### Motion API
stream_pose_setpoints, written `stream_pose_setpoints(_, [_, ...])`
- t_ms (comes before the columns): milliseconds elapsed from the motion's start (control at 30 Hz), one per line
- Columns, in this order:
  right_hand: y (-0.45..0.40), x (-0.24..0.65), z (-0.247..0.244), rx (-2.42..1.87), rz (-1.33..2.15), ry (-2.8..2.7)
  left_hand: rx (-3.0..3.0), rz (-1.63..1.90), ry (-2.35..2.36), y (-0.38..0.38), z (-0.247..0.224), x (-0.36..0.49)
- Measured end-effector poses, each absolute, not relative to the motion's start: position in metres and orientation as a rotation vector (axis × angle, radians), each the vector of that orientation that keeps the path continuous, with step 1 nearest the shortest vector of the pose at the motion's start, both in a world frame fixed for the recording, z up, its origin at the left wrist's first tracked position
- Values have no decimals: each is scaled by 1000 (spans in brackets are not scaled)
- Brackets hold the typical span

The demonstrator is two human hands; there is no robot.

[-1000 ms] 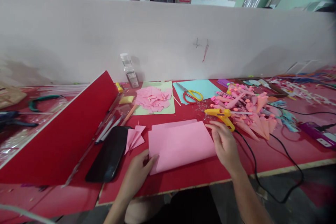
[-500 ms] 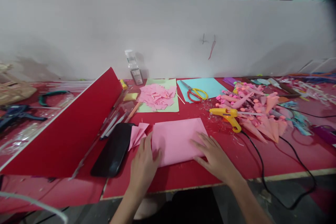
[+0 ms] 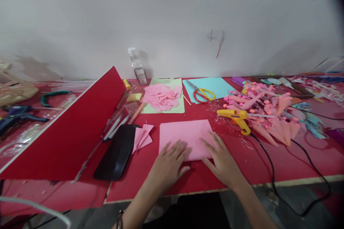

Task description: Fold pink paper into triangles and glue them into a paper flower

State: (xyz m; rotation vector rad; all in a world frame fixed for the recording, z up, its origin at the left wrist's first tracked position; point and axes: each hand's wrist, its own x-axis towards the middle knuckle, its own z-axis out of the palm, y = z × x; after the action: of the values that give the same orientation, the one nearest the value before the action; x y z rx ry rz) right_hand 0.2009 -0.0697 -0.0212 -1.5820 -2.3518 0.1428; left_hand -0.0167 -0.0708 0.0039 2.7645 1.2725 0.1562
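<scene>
A pink sheet of paper (image 3: 185,130), which looks folded or stacked, lies flat on the red table in front of me. My left hand (image 3: 170,162) rests with spread fingers on its lower left part. On the lower right part and right edge lies my right hand (image 3: 221,157), its fingers also apart. Folded pink paper pieces (image 3: 143,138) sit just left of the sheet, touching a black tray-like object (image 3: 116,154). Pink paper scraps (image 3: 162,97) are heaped on a pale green sheet (image 3: 177,109) farther back.
Scissors (image 3: 204,94) lie on a light blue sheet (image 3: 220,84). A yellow glue gun (image 3: 236,116) with a black cord lies at right, beside piled pink cones (image 3: 279,125). At left a red board (image 3: 80,128) stands slanted; a clear bottle (image 3: 139,71) stands near the wall.
My left hand has moved right, from the sheet's left edge onto its lower part. The sheet's near edge now sits farther from me. The view has shifted slightly.
</scene>
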Motion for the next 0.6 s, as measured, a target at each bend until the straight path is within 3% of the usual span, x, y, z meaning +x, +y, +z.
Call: stream_pose_setpoints(600, [-70, 197, -17, -1634, 167, -2377, 2661, 151, 1284, -72, -5, -19])
